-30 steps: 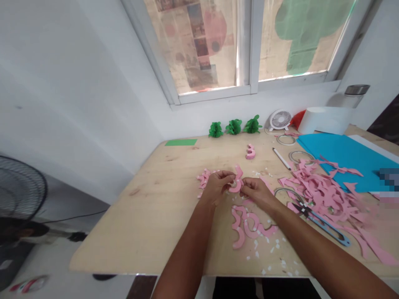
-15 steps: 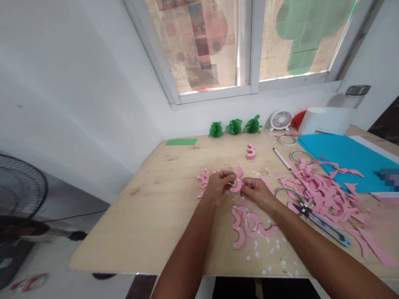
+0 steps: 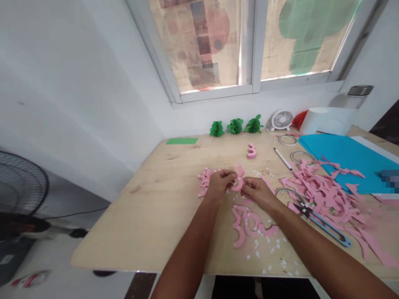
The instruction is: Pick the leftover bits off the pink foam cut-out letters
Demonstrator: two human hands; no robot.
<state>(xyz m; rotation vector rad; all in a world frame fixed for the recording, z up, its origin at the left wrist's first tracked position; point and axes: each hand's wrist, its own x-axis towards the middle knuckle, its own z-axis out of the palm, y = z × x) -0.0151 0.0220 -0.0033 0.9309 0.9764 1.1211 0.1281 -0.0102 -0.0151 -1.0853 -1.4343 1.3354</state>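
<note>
Between my two hands is a curved pink paper cutout, held just above the wooden table. My left hand pinches its left side, fingers closed. On its right edge, my right hand has thumb and fingers pressed together. Beside my left hand lies a small pile of pink cutouts. More curved pink pieces lie nearer the front edge, with tiny white paper bits scattered around. Farther back sits a pink stacked cutout shaped like a 3.
Blue-handled scissors and a heap of pink scraps lie at the right, by blue sheets. A white pen, tape rings, a small fan, green paper shapes and a green strip are farther back.
The view has shifted very slightly. Both hands stay at nearly the same spot with the pink cutout between them.
</note>
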